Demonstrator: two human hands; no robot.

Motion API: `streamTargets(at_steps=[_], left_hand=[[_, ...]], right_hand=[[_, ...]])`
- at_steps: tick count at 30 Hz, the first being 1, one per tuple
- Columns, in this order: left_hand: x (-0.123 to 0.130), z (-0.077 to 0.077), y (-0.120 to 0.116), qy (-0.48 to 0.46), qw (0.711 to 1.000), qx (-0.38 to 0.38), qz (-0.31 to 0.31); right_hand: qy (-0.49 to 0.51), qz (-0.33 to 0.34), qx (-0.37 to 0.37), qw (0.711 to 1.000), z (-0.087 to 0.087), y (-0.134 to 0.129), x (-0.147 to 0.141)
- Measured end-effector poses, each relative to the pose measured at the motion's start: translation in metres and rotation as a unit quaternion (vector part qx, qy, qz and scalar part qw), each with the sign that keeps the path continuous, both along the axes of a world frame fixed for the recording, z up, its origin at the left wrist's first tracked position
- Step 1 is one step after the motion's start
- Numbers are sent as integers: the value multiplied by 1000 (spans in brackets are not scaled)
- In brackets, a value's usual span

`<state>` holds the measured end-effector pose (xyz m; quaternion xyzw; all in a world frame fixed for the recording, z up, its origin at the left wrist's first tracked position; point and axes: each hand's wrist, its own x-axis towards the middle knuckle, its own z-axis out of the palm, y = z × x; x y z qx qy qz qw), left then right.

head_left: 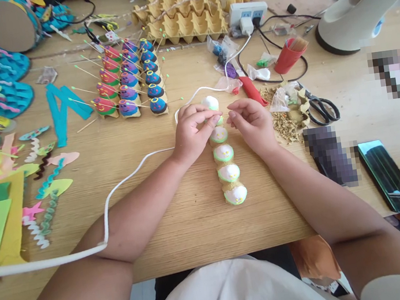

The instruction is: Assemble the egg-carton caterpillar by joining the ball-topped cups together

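Note:
A row of egg-carton cups (223,153), topped with white clay and edged in light green, runs away from me down the middle of the table. Small yellow bits dot the fronts of the nearer cups. My left hand (194,132) is over the far end of the row, thumb and forefinger pinched together. Just right of the row, my right hand (254,124) also has its thumb and forefinger closed, the fingertips facing those of the left across a small gap. Whatever either pinch holds is too small to make out.
Painted egg-carton rows (127,83) with pin feelers stand at the back left. Paper cut-outs (55,188) lie left. A white cable (128,167) crosses my left arm. Scissors (321,107), a phone (389,174), a red cup (289,57) and a power strip (247,12) are right.

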<state>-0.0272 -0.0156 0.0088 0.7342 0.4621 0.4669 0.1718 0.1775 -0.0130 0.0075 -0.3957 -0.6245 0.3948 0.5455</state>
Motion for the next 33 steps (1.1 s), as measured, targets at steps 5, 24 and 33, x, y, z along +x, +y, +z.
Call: streamTargets(at_steps=[5, 24, 33], left_hand=[[-3, -2, 2, -3, 1000, 6, 20], [-2, -4, 3, -20, 999, 16, 38], [0, -1, 1, -11, 1000, -3, 24]], right_hand=[[-3, -5, 7, 1000, -3, 3, 1], [62, 1, -81, 995, 2, 4, -2], [70, 52, -133, 987, 8, 2, -4]])
